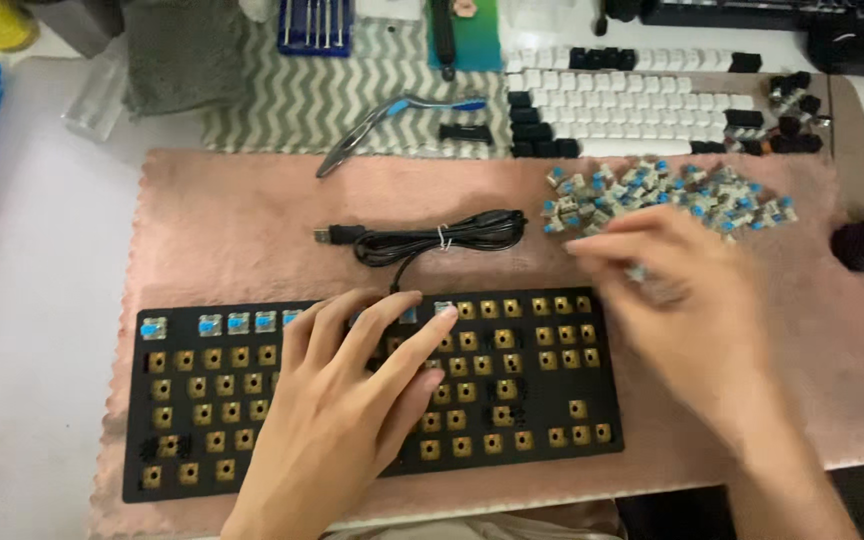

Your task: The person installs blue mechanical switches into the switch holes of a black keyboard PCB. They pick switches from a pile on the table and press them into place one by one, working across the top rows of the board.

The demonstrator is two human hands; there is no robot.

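A black keyboard frame (512, 400) without keycaps lies on a pink cloth (232, 220); several blue-topped switches sit in its top row. My left hand (352, 400) rests flat on the middle of the frame, fingertips at the top row near a fitted switch (444, 308). My right hand (672, 300) is blurred, hovering right of the frame's top corner, fingers pointing left toward the pile of loose blue switches (662, 195). A small greyish piece, perhaps a switch, shows under its fingers, but the blur hides whether it is gripped.
A coiled black cable (442, 238) lies above the frame. White and black keycaps (642, 105) are laid out at the back right. Metal tweezers (352, 140) with a blue tool rest on a zigzag mat. A blue tool case (314, 25) sits at the back.
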